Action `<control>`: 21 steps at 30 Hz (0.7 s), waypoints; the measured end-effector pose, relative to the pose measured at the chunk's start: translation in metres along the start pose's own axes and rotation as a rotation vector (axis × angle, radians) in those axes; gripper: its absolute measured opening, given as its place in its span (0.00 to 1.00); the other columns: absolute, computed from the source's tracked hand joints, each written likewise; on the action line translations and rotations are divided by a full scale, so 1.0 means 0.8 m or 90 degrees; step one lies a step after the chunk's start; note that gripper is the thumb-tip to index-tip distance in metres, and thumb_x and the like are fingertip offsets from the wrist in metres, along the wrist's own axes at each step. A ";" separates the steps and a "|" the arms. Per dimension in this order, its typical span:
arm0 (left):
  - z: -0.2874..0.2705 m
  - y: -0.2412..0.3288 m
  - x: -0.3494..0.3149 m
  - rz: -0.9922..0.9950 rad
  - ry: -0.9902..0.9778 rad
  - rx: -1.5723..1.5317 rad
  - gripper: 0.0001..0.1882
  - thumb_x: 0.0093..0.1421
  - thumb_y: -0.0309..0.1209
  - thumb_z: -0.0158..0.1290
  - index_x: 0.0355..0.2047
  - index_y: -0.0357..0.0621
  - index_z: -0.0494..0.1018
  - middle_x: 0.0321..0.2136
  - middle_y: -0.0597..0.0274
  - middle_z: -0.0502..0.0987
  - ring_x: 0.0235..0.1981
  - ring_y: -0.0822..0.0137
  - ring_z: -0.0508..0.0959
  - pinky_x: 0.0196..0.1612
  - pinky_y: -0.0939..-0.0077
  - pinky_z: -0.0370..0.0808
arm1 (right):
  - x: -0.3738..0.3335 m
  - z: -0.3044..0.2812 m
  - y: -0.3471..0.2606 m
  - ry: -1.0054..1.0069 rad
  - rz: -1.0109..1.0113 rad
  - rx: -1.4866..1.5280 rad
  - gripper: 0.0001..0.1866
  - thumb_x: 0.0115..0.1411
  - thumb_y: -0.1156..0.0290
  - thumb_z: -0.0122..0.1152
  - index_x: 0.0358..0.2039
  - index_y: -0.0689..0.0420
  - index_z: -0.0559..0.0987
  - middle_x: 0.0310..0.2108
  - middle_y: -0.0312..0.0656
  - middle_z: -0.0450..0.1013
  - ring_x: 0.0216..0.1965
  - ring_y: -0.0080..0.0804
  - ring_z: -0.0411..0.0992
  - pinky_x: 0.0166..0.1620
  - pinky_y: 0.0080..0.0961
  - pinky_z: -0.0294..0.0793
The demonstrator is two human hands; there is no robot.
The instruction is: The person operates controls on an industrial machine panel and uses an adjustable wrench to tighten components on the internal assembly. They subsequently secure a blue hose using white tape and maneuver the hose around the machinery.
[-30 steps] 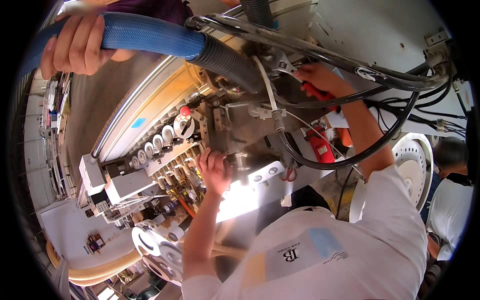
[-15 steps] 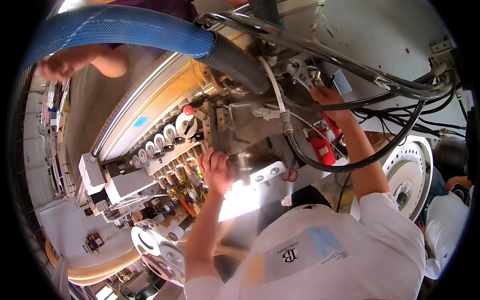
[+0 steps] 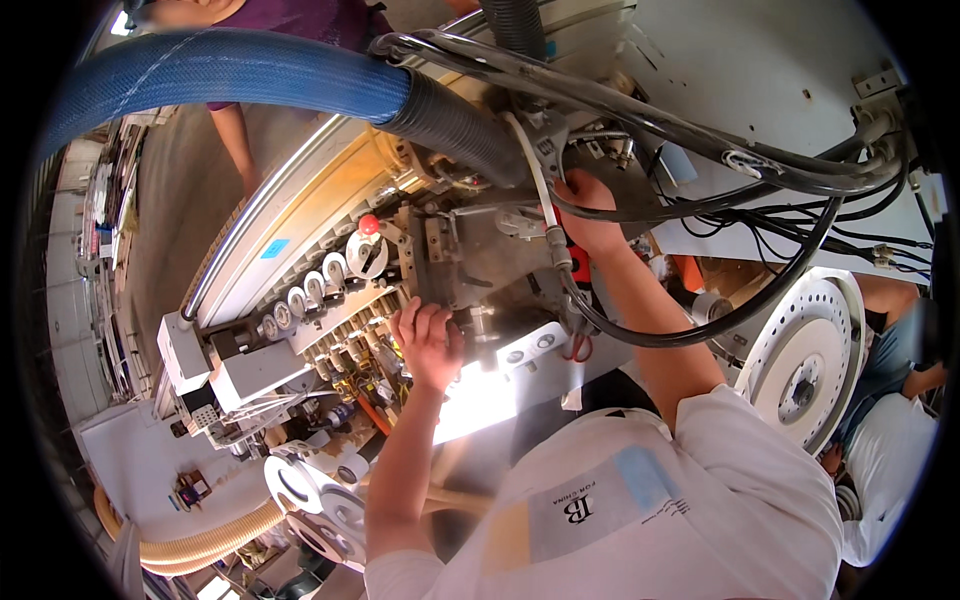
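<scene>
My right hand point(image 3: 592, 212) is closed around an adjustable wrench with a red handle point(image 3: 580, 264). The wrench's metal head point(image 3: 546, 142) sits among the machine fittings, beside the end of the thick hose; whether its jaws grip a nut I cannot tell. A black cable passes across this hand, and a white tube with a metal connector point(image 3: 558, 240) runs just left of it. My left hand point(image 3: 430, 343) rests with bent, slightly parted fingers at the edge of the machine's metal block point(image 3: 437, 270), holding nothing I can see.
A large blue hose point(image 3: 240, 80) arches across the upper left, and black cables point(image 3: 690, 110) loop over the right side. Red-handled scissors point(image 3: 578, 347) lie near the white plate. A red-knobbed disc point(image 3: 367, 255) and several rollers line the machine. A person point(image 3: 290, 25) stands beyond the rail.
My right hand has moved left with the wrench, bringing its head near the hose end. My left hand has stayed nearly still. The person across the machine has lowered an arm.
</scene>
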State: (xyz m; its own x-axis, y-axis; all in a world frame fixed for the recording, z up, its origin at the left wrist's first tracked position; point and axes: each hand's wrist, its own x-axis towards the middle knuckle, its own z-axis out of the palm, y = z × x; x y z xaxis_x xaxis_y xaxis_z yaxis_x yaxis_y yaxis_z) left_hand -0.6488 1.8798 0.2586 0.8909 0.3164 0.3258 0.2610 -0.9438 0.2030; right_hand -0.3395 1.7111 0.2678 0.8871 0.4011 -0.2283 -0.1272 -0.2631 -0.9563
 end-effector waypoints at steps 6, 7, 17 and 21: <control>0.002 0.001 0.001 0.000 0.010 -0.004 0.15 0.53 0.30 0.61 0.43 0.51 0.77 0.49 0.66 0.76 0.68 0.56 0.68 0.71 0.41 0.61 | 0.000 -0.015 -0.039 -0.034 0.032 -0.027 0.18 0.73 0.60 0.62 0.34 0.64 0.80 0.28 0.45 0.81 0.26 0.34 0.82 0.31 0.34 0.79; 0.000 0.000 0.000 0.000 0.007 0.001 0.15 0.53 0.30 0.62 0.43 0.51 0.77 0.49 0.66 0.76 0.68 0.55 0.68 0.71 0.41 0.61 | 0.000 -0.021 -0.050 -0.052 0.057 0.000 0.17 0.72 0.60 0.62 0.35 0.64 0.80 0.28 0.44 0.81 0.27 0.33 0.83 0.31 0.33 0.80; 0.000 0.003 -0.002 -0.013 -0.010 0.015 0.14 0.55 0.30 0.61 0.43 0.52 0.77 0.50 0.66 0.76 0.68 0.55 0.68 0.72 0.41 0.60 | 0.010 -0.043 -0.060 -0.096 0.138 0.180 0.19 0.73 0.53 0.64 0.39 0.59 0.82 0.29 0.36 0.78 0.26 0.23 0.77 0.30 0.23 0.74; 0.002 -0.001 -0.007 -0.011 -0.008 0.015 0.14 0.55 0.30 0.61 0.43 0.52 0.78 0.50 0.65 0.77 0.68 0.53 0.68 0.71 0.41 0.60 | 0.060 -0.129 -0.074 -0.306 0.182 -0.003 0.19 0.74 0.51 0.64 0.45 0.56 0.81 0.32 0.36 0.80 0.27 0.21 0.77 0.29 0.22 0.74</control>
State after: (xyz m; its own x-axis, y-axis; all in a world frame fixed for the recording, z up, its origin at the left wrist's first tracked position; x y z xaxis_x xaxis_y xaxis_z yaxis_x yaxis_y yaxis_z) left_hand -0.6533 1.8783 0.2550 0.8908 0.3312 0.3110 0.2846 -0.9404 0.1862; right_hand -0.2437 1.6549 0.3325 0.5152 0.6683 -0.5366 -0.3294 -0.4236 -0.8439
